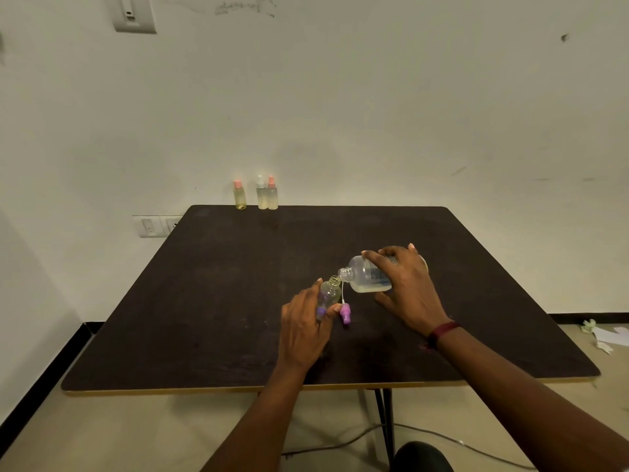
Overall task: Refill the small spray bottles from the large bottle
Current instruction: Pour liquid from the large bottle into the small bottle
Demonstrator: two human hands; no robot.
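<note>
Hands tip large bottle (371, 275) leftward, neck meeting small bottle (329, 291).

– Where did the camera sit?
– There was one wide-angle view, worn on the person's head, looking forward and down across a dark table (238, 301) toward a pale wall (340, 97).
– How close was it?
– Near: both forearms entered from the lower edge of the frame, and the table's far edge crossed mid-frame.
</note>
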